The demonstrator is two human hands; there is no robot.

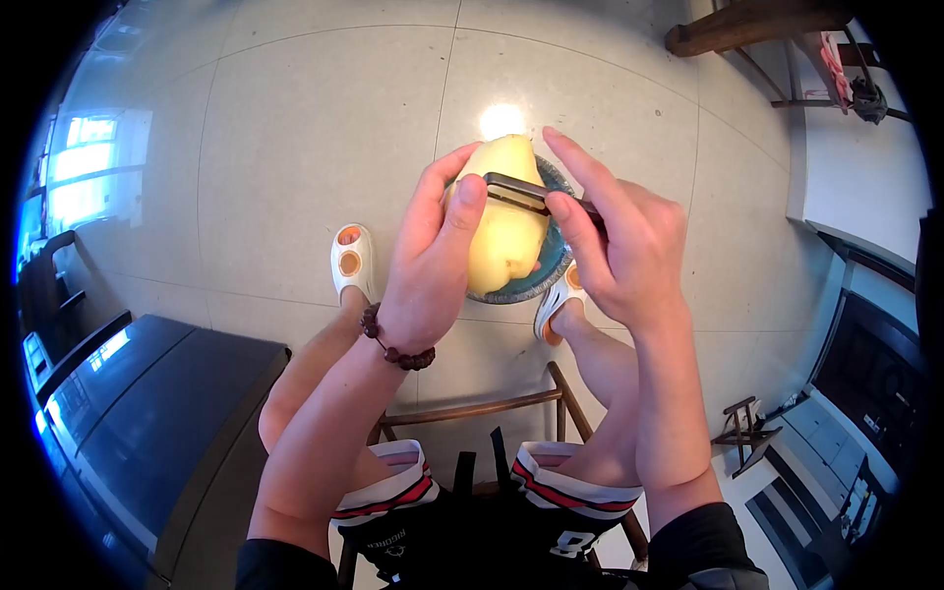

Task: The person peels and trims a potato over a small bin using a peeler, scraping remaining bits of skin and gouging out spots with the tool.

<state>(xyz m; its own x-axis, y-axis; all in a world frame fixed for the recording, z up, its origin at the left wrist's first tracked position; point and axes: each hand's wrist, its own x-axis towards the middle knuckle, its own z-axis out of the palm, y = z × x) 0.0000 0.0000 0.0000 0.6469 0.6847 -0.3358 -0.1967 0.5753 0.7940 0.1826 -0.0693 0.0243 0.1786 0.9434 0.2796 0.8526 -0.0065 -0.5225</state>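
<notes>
Nearest the camera, a dark top and a pair of dark shorts (472, 521) with red and white hems are seen, worn by a seated person whose bare knees are spread over a wooden stool (472, 408). Beyond the knees, a pale yellow, peeled fruit or root (506, 231), whose kind cannot be told, is held up above a blue-green bowl (551, 275) that is set on the tiled floor (295, 147) between two white sandals (351, 258). The fruit is gripped by the left hand (433, 265), which is wrapped around its left side with the thumb laid up the front and the fingers curled behind; a beaded bracelet (393, 346) is worn at that wrist. A dark peeler (521, 192) is pinched in the right hand (615, 246) between thumb and bent fingers, with the forefinger stretched out above it. The fruit's long axis is stood nearly upright, its narrower end pointed away from the camera, and the peeler's blade is laid crosswise against the upper part, touching the skin just beside the left thumb tip. The fruit thus lies to the left of the right hand, and both hands are kept close against it. A dark cabinet (147, 413) is seen at the left.
</notes>
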